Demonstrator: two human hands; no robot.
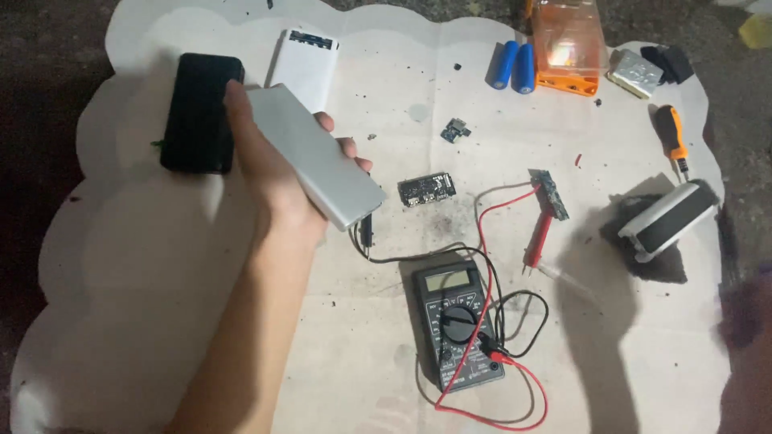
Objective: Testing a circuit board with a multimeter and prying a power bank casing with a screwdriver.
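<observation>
Blur at frame's right edge [748, 321]; left hand [277, 173] grips silver case [318, 157].

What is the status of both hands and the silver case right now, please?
Left hand grips silver power bank case, lifted. Right hand blurred at frame edge, unclear. Multimeter and leads below.

A flat silver power bank case [315, 157], tilted, raised above the sheet.

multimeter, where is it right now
In the head view the multimeter lies flat on the white sheet, low and centre-right, below the small circuit board, with its red probe just up to its right.
</observation>
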